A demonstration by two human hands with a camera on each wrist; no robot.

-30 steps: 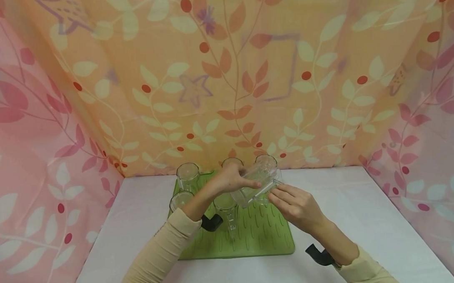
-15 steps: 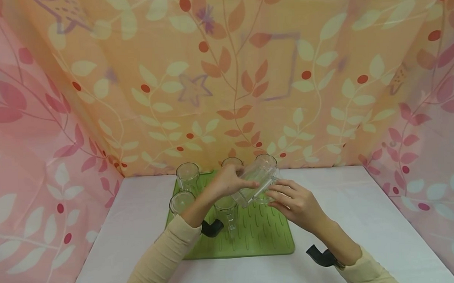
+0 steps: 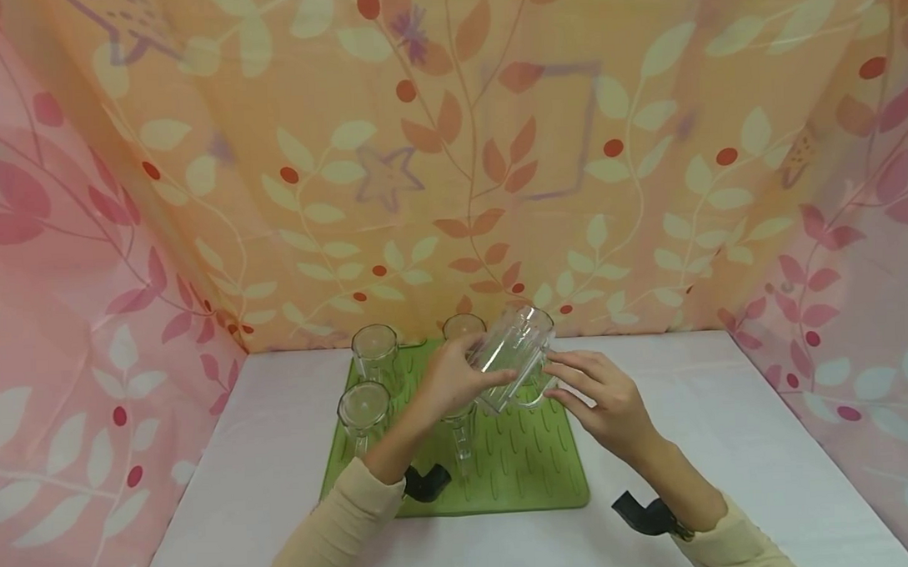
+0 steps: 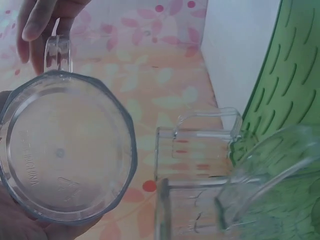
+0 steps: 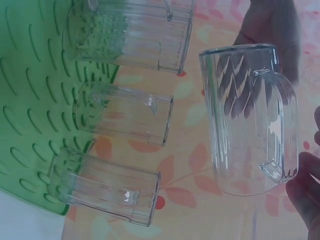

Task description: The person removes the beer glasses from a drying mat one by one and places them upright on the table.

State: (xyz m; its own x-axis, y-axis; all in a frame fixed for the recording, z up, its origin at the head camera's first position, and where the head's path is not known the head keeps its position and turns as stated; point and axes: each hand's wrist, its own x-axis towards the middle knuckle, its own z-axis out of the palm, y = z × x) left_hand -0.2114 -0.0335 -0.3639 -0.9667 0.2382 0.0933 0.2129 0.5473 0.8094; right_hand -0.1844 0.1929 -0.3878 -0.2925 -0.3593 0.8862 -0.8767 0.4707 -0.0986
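Note:
My left hand (image 3: 457,375) grips a clear faceted mug (image 3: 511,357) round its body, tilted above the mat. Raised lettering and a recycling mark show on the base of this held mug (image 4: 65,150) in the left wrist view. My right hand (image 3: 604,403) is beside the mug's handle (image 5: 287,130), its fingers spread and loosely bent; whether a fingertip touches is hard to tell. More clear mugs, including one at the back left (image 3: 375,353), one at the front left (image 3: 364,408) and one in the middle (image 3: 462,433), stand on the green mat. The left arm partly hides them.
The ribbed green mat (image 3: 528,473) lies on a white table (image 3: 668,393). Patterned cloth (image 3: 464,150) rises behind and on both sides. A mug (image 3: 464,323) stands at the back middle, near the cloth. A black curved piece (image 3: 642,515) sits at my right wrist.
My right fingers have come off the handle and spread, the hand shifting slightly right. My left hand still holds the mug, turned a little; the left forearm has moved slightly down and right.

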